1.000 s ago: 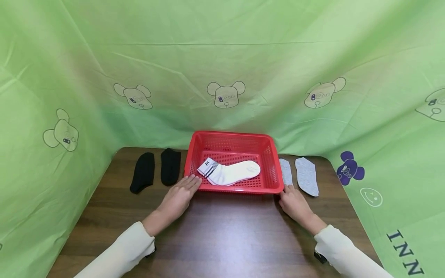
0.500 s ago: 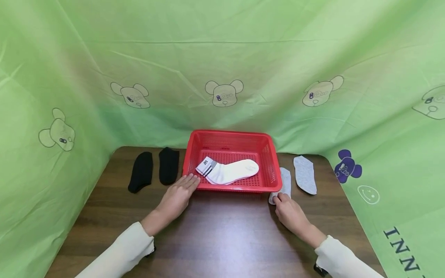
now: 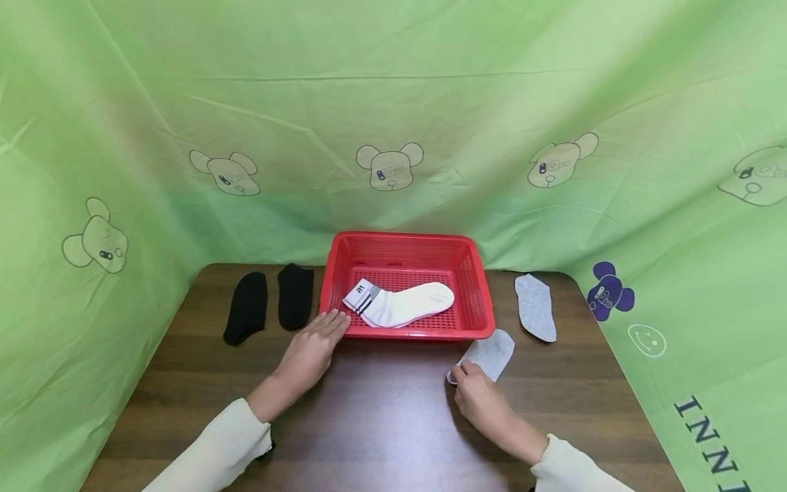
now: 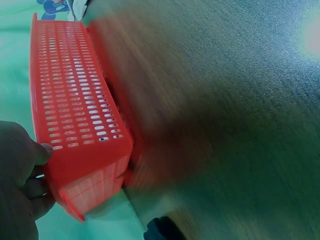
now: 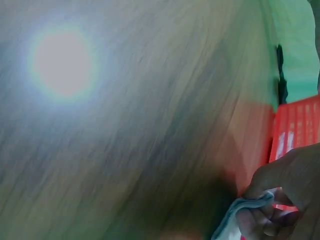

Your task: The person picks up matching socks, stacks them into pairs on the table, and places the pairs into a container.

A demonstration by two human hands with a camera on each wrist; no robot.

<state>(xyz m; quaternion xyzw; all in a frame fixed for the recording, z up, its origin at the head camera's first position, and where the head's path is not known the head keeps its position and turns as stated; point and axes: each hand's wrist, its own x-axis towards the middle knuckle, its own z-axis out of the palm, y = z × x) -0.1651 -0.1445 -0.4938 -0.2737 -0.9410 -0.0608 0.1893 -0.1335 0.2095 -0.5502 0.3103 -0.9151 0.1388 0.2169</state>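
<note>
My left hand (image 3: 312, 347) holds the front left corner of a red plastic basket (image 3: 406, 238), fingers over the rim; the left wrist view shows the thumb against the perforated outer wall. White socks (image 3: 415, 305) with dark stripes at the cuff lie inside the basket. At its front right corner, my right hand (image 3: 482, 403) pinches the cuff of a light grey sock (image 3: 490, 354). In the right wrist view, the cuff's folded edge (image 5: 257, 201) shows between thumb and fingers. The sock's toe lies close by the basket's corner.
Another grey sock (image 3: 536, 307) lies flat to the right of the basket. Two black socks, an outer one (image 3: 247, 307) and an inner one (image 3: 296, 298), lie on the left. Green printed cloth (image 3: 393, 102) walls in the wooden table (image 3: 369, 424) behind and at both sides.
My right hand has drawn the grey sock from beside the basket toward the front and left, turning it diagonal. My left hand has stayed on the basket's corner.
</note>
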